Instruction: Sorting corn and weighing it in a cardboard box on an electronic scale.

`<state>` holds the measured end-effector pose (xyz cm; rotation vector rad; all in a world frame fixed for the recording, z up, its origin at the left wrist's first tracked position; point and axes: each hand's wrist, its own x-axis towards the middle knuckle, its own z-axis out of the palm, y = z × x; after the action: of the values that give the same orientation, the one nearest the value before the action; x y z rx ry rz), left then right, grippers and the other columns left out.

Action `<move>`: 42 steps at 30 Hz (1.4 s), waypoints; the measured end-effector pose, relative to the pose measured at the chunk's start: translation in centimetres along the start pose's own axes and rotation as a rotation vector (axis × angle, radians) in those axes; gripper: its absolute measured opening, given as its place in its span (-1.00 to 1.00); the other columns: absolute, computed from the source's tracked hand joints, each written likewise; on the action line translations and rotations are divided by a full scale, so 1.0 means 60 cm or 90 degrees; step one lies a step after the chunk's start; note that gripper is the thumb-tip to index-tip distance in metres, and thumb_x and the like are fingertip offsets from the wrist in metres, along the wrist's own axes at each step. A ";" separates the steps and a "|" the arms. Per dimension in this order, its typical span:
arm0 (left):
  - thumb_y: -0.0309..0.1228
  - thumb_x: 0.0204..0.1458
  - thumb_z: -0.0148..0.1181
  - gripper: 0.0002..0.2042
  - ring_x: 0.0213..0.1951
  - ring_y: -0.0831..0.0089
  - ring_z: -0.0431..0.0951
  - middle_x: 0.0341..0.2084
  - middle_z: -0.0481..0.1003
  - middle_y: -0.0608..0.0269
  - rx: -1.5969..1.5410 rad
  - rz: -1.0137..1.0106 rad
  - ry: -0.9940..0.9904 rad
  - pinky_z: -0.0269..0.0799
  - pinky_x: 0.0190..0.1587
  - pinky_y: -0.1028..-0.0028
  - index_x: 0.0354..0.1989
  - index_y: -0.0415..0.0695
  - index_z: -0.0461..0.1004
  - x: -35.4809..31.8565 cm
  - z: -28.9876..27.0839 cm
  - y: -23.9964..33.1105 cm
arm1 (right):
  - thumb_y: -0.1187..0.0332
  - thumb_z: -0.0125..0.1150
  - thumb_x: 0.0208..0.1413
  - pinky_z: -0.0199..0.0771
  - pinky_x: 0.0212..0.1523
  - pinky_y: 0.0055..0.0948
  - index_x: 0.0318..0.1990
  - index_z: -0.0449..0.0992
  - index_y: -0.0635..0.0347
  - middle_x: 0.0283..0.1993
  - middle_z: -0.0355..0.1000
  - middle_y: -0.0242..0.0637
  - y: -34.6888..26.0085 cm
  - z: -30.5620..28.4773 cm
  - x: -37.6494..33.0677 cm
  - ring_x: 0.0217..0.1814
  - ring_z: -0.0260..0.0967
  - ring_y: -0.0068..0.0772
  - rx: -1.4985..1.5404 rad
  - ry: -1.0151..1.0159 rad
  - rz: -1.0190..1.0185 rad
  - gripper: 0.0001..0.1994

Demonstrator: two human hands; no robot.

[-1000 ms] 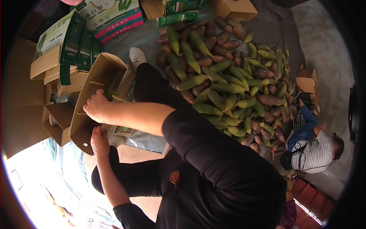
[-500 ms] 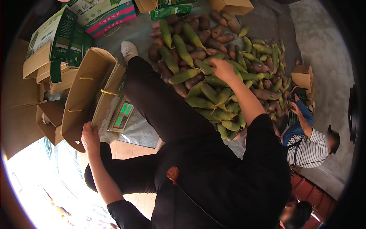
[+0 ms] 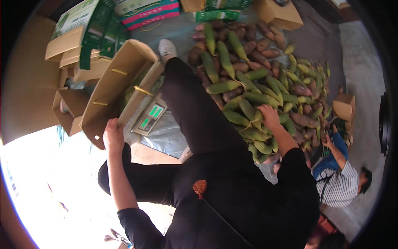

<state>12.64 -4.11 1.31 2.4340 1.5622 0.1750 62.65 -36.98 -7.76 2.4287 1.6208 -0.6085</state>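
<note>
My left hand [image 3: 112, 136] grips the near corner of an open cardboard box [image 3: 103, 93] with yellow cord handles. Something green shows through the box's opening, mostly hidden by its flaps. Against the box sits a digital scale [image 3: 150, 117] with lit green displays. Over on the right, my right hand [image 3: 270, 117] reaches into a large heap of green radishes [image 3: 259, 98], its bent fingers closed on the end of one green radish [image 3: 257, 120]. Reddish-brown radishes [image 3: 240, 66] lie mixed among the green ones.
Green printed cartons [image 3: 85, 31] and a small open box [image 3: 72, 108] stand at the left. Another cardboard box [image 3: 278, 14] is beyond the heap. A person in a striped shirt [image 3: 339, 184] works at the right edge. My shoe [image 3: 167, 47] rests between box and heap.
My right hand has drawn back from the heap's upper part to radishes nearer me. My left hand keeps its grip on the box. The whole view has shifted.
</note>
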 end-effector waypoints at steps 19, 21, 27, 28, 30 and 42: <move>-0.50 -0.10 0.14 -0.89 -0.24 0.16 0.47 -0.41 0.41 0.17 0.015 -0.039 -0.036 0.42 -0.22 0.25 -0.37 -0.08 0.45 -0.008 0.000 0.002 | 0.47 0.32 -0.18 0.32 -0.02 -0.34 -0.01 0.38 0.18 -0.12 0.39 -0.21 -0.357 -0.428 0.178 -0.04 0.34 -0.15 0.422 0.374 -0.365 -0.52; -0.50 -0.11 0.14 -0.90 -0.24 0.16 0.47 -0.41 0.41 0.17 0.016 -0.039 -0.043 0.43 -0.22 0.25 -0.37 -0.08 0.44 -0.006 -0.005 0.005 | 0.44 0.34 -0.18 0.33 -0.03 -0.32 -0.02 0.39 0.13 -0.13 0.40 -0.22 -0.430 -0.479 0.188 -0.04 0.34 -0.14 0.395 0.424 -0.473 -0.53; -0.49 -0.11 0.15 -0.90 -0.23 0.15 0.47 -0.40 0.42 0.16 0.014 -0.030 -0.037 0.42 -0.22 0.23 -0.39 -0.10 0.42 -0.007 -0.005 0.005 | 0.23 0.35 -0.20 0.33 -0.14 -0.22 -0.10 0.42 0.00 -0.17 0.42 -0.31 -0.624 -0.478 0.239 -0.09 0.36 -0.21 0.272 0.454 -0.629 -0.57; -0.49 -0.11 0.15 -0.90 -0.23 0.15 0.47 -0.40 0.42 0.16 0.010 -0.022 -0.041 0.42 -0.22 0.23 -0.39 -0.10 0.42 -0.006 -0.003 0.006 | 0.20 0.34 -0.19 0.32 -0.16 -0.20 -0.10 0.43 -0.02 -0.17 0.42 -0.33 -0.647 -0.464 0.245 -0.10 0.36 -0.23 0.228 0.440 -0.624 -0.57; -0.48 -0.10 0.14 -0.91 -0.23 0.12 0.47 -0.39 0.42 0.15 0.022 -0.028 -0.047 0.42 -0.23 0.22 -0.38 -0.10 0.42 -0.005 -0.002 0.005 | 0.16 0.32 -0.18 0.30 -0.16 -0.19 -0.07 0.43 -0.04 -0.13 0.41 -0.35 -0.687 -0.428 0.256 -0.06 0.36 -0.25 0.078 0.381 -0.589 -0.56; -0.56 -0.11 0.09 -0.79 -0.25 -0.01 0.46 -0.34 0.42 -0.01 -0.001 0.056 0.006 0.38 -0.25 0.18 -0.24 -0.22 0.41 0.004 0.006 -0.011 | 0.22 0.27 -0.05 0.42 -0.08 -0.34 0.06 0.40 -0.02 -0.09 0.48 -0.19 -0.325 -0.360 0.288 -0.08 0.45 -0.29 0.282 0.160 -0.260 -0.55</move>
<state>12.24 -3.68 0.76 2.5064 1.4584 0.2039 55.83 -6.98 6.40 2.5585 2.3379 -0.8254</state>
